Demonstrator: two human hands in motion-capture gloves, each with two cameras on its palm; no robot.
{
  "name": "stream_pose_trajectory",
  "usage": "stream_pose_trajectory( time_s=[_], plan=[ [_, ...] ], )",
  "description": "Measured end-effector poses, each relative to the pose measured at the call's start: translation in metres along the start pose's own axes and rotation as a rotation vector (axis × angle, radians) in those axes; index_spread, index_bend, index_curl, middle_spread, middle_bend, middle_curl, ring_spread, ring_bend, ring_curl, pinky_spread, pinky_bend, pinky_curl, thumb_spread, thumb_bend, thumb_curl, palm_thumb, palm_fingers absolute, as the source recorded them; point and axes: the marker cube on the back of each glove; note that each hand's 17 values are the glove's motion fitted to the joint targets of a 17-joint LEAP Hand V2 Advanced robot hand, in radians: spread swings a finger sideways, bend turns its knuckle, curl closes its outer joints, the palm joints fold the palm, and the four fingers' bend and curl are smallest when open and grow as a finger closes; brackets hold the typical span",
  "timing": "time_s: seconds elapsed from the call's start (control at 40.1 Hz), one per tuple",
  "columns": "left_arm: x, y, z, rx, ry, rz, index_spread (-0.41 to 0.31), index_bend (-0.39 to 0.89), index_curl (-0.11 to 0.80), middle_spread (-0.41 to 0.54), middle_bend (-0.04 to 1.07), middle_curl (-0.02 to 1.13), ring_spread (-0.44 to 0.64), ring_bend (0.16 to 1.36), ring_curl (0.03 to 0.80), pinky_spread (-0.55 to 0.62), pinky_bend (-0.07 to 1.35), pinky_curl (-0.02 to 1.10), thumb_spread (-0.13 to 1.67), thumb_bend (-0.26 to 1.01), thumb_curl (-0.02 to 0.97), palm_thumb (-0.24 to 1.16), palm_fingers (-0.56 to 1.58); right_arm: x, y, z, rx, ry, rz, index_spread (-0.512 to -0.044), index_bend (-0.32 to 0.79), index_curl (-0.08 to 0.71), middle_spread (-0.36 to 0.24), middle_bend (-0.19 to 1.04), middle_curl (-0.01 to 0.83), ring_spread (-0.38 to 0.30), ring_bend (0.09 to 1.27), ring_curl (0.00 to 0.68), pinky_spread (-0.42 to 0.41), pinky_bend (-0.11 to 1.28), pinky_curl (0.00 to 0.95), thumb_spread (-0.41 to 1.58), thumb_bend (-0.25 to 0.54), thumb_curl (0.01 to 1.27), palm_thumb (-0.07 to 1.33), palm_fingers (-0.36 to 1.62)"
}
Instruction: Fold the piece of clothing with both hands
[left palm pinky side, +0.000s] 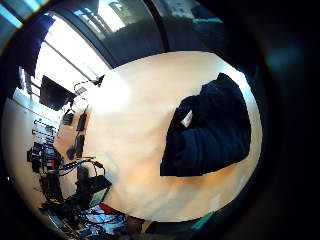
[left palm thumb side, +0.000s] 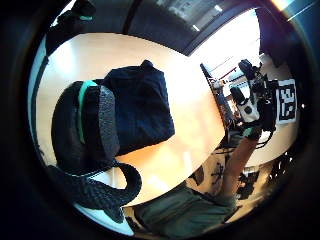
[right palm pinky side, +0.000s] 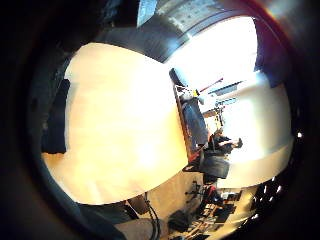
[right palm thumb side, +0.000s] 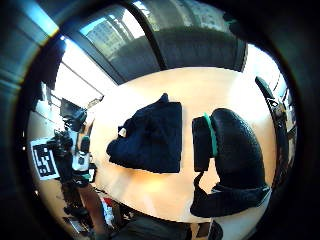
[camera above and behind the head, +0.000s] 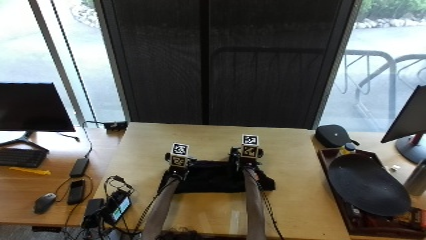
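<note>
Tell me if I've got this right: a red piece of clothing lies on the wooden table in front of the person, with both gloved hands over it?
Not quite. The clothing is black, not red, as the outside view shows. The rest holds: it lies on the wooden table, with the left hand and right hand over it.

The surface (camera above and behind the head: 293, 165) under my fingers is light wood. A dark piece of clothing (camera above and behind the head: 213, 177) lies flat on it, folded into a block, right below my two hands. A small white tag (left palm pinky side: 187, 119) shows on the cloth. The bare wood spreads out past the clothing on every side, away from me toward the window and off to both sides of my hands. Near my left side, at the edge of the surface, some black gadgets (camera above and behind the head: 110, 207) and wires lie on the wood.
</note>
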Motion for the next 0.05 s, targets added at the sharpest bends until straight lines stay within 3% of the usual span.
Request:
stream_pose_trajectory(
  time_s=[0.05],
  plan=[
    [0.009,0.008,0.0037,-0.067,0.049,0.008,-0.136,0.16,0.403,-0.052,0.2,0.43,0.16,0.35,0.332,0.33,0.18,0.31,1.45,0.02,0.279,0.3,0.59,0.007,0.0009,-0.006,0.013,-0.007,0.017,-0.338,0.2,0.31,-0.077,0.13,0.314,0.089,0.18,0.314,0.245,0.57,0.325,1.3,-0.018,0.44,0.65,0.29]
  ],
)
